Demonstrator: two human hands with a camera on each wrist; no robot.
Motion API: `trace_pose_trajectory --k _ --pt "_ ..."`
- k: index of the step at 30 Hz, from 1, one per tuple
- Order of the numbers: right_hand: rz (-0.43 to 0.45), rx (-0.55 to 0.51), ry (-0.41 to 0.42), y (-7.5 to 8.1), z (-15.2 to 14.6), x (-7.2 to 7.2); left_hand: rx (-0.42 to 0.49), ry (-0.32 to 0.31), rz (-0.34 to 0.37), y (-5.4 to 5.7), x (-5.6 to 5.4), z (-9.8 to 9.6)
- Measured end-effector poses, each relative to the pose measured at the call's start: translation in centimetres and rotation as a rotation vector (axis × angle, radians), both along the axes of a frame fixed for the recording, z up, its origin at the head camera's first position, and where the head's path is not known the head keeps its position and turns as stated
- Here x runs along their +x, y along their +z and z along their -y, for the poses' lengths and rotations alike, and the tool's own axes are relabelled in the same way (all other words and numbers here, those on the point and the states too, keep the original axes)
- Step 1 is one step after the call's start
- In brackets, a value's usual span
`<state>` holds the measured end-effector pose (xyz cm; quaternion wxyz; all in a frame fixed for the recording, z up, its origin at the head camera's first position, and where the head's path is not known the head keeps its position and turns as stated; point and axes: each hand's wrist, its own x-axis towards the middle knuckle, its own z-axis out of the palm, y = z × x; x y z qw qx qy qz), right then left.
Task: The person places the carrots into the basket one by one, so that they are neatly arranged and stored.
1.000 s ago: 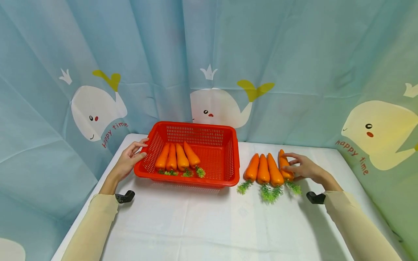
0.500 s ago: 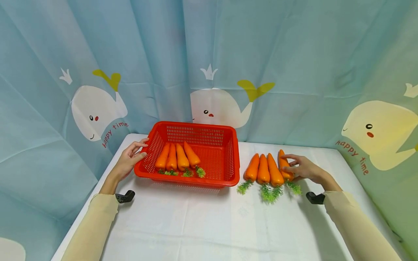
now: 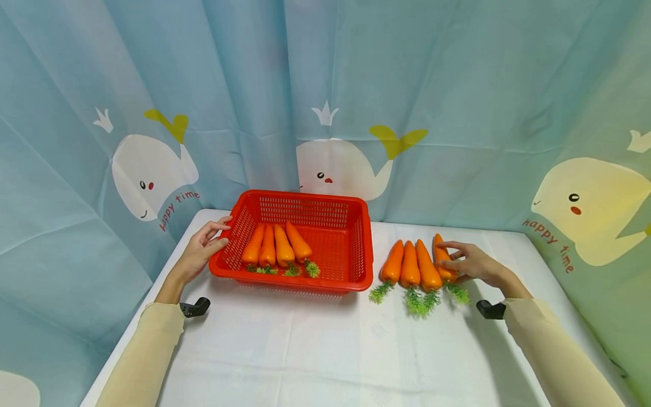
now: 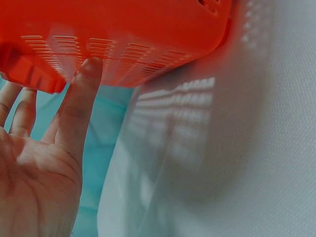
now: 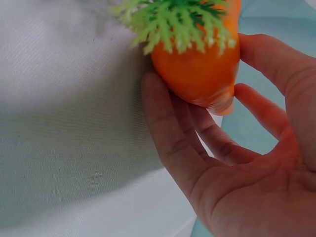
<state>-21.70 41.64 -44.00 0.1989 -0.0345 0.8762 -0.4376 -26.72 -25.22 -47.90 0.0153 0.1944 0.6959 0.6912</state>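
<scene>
Eight carrots show around one red basket (image 3: 333,246): four basket carrots (image 3: 282,246) lie in its left half, centre-left of the frame, and four sit on one white table (image 3: 325,350) at centre-right, three carrots (image 3: 410,264) side by side plus the rightmost carrot (image 3: 441,255); of two hands, the right hand (image 3: 479,264) holds that last one between thumb and fingers, while the left hand (image 3: 195,255), fingers spread, touches the basket's left side, thumb against the outer wall

Beyond the white tabletop (image 3: 305,345), a curtain (image 3: 325,62) is hung, printed with whales (image 3: 346,161) at ten, twelve and two o'clock.
</scene>
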Motion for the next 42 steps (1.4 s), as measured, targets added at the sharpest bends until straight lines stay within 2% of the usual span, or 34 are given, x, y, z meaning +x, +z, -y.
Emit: trace_pose_trajectory --k 8,16,31,42 --pt "-0.005 -0.005 0.002 0.1 0.0 0.0 -0.009 0.004 0.009 0.0 0.0 0.0" --pt "-0.045 0.078 0.064 0.8 0.1 0.2 -0.018 0.01 0.035 -0.1 0.0 -0.1" --pt "-0.108 0.091 0.163 4.6 1.0 0.7 -0.015 0.005 0.034 0.1 0.1 -0.1" --pt "-0.158 0.058 0.162 6.0 1.6 1.3 -0.04 0.013 0.039 0.0 0.1 0.1"
